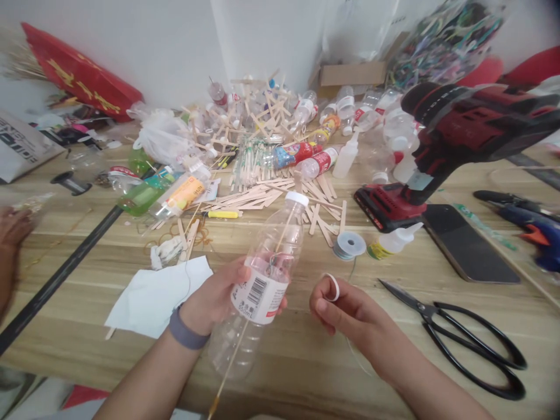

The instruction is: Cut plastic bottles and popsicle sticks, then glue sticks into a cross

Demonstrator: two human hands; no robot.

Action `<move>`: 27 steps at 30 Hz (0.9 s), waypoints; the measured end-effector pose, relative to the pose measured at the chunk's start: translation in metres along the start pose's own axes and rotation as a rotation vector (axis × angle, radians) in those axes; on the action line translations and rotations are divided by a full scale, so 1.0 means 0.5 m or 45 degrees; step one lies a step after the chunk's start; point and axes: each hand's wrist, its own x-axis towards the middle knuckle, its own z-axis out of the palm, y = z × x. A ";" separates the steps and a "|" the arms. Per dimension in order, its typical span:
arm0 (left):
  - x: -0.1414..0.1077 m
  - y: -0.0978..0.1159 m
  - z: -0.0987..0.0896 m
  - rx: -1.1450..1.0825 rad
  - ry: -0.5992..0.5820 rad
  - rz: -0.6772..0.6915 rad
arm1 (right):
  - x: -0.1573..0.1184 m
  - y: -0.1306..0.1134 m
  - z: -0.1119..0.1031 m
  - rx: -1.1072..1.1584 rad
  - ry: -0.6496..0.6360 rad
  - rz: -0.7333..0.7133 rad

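My left hand (219, 291) is wrapped round a clear plastic bottle (262, 268) with a white cap and a white barcode label, tilted over the table edge. A thin wooden stick (236, 356) runs lengthwise along or through the bottle and sticks out below its base. To the right of the bottle, my right hand (345, 315) is closed, with thumb and fingers curled together. A narrow white ring (335, 287) loops at its index finger. Thin thread (359, 361) shows below that hand. The thread spool (349, 245) lies just beyond it.
Black-handled scissors (455, 338), a phone (470, 242), a glue bottle (394, 242) and a red cordless drill (455, 140) are on the right. Craft sticks (262, 195) and plastic bottles heap at the back. Another person's hand (15, 227) is at far left, beyond a dark bar (65, 274).
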 end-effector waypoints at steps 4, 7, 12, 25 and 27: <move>0.013 -0.003 -0.012 -0.056 0.083 0.029 | -0.001 0.010 -0.003 -0.057 -0.003 0.006; 0.022 -0.008 -0.030 -0.085 0.191 0.073 | 0.000 0.016 -0.007 -0.083 -0.014 0.029; 0.027 -0.011 -0.040 -0.068 0.245 0.123 | 0.003 0.026 -0.008 -0.121 -0.062 0.046; 0.022 -0.018 -0.027 0.111 0.145 0.096 | 0.003 0.005 -0.002 -0.140 -0.064 0.100; 0.021 -0.019 -0.027 0.130 0.150 0.087 | 0.002 0.004 -0.002 -0.131 -0.065 0.103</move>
